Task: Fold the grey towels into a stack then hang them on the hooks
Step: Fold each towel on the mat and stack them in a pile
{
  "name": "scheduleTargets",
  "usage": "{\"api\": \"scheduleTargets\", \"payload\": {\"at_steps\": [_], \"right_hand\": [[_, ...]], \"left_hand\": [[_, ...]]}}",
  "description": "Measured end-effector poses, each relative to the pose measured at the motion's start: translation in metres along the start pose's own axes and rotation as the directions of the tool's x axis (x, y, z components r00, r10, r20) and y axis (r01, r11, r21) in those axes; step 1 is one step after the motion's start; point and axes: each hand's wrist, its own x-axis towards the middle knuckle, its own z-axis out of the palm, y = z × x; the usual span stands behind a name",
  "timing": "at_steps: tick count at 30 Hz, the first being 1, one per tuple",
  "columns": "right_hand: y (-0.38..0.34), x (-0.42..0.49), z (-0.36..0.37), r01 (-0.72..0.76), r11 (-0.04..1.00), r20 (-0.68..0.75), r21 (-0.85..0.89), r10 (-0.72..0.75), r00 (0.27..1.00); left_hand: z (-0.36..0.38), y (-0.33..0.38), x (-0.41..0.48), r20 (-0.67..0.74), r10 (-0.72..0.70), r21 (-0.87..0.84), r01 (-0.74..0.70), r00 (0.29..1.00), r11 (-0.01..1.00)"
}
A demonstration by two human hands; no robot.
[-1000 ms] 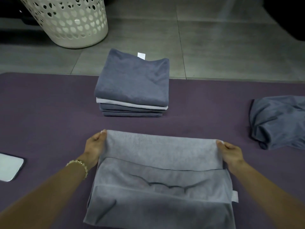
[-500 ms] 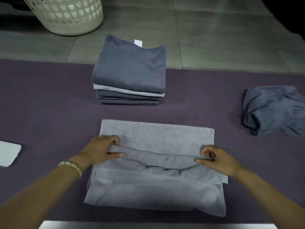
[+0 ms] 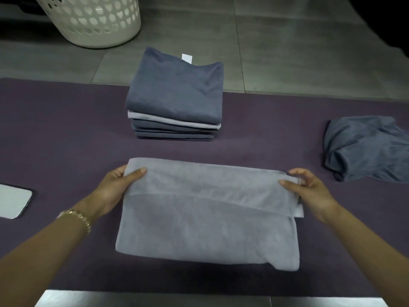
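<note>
Moving out from mid-towel to its far edge since half a second ago. Pinching the far corners of the towel (image 3: 208, 220) with the left hand (image 3: 118, 187) and right hand (image 3: 309, 189), thumbs on top, fingers curling around the edge. Lying folded on the surface (image 3: 55, 134), just short of the stack (image 3: 177, 96). Risking a skewed top layer by releasing unevenly, or a lopsided stack by lifting without supporting the middle.
</note>
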Motion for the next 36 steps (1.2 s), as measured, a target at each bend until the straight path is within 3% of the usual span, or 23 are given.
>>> {"api": "scheduleTargets", "payload": {"at_steps": [5, 7, 10, 12, 18, 24, 28, 32, 36], "right_hand": [[0.028, 0.027, 0.027, -0.228, 0.972, -0.234, -0.055, 0.209, 0.949], [0.032, 0.025, 0.031, -0.154, 0.98, -0.301, -0.126, 0.11, 0.947], [0.032, 0.022, 0.027, 0.032, 0.985, -0.353, -0.167, -0.091, 0.931], [0.032, 0.023, 0.023, 0.069, 0.986, -0.369, -0.155, -0.122, 0.921], [0.025, 0.023, 0.021, -0.016, 0.997, -0.308, -0.071, -0.007, 0.951], [0.043, -0.029, 0.004, -0.101, 0.988, -0.174, -0.12, 0.079, 0.982], [0.061, -0.065, 0.002, -0.194, 0.974, -0.109, -0.12, 0.181, 0.977], [0.077, -0.081, 0.01, -0.219, 0.965, -0.054, -0.142, 0.214, 0.975], [0.086, -0.08, 0.017, -0.172, 0.953, -0.083, -0.249, 0.156, 0.984]], "left_hand": [[0.013, -0.019, 0.028, -0.25, -0.024, 0.178, 0.071, 0.968, 0.982], [0.016, -0.022, 0.029, -0.312, 0.037, 0.256, 0.046, 0.949, 0.966], [0.019, -0.021, 0.028, -0.364, 0.219, 0.275, -0.121, 0.905, 0.954], [0.019, -0.02, 0.033, -0.373, 0.254, 0.262, -0.161, 0.893, 0.952], [0.022, -0.023, 0.038, -0.413, 0.1, 0.309, 0.036, 0.905, 0.95], [0.002, -0.042, -0.003, -0.172, -0.042, 0.51, 0.126, 0.984, 0.851], [0.002, -0.069, -0.033, -0.177, 0.006, 0.497, 0.084, 0.984, 0.864], [0.01, -0.083, -0.049, -0.219, 0.18, 0.523, -0.04, 0.959, 0.851], [0.014, -0.083, -0.048, -0.24, 0.277, 0.565, -0.098, 0.931, 0.819]]}}
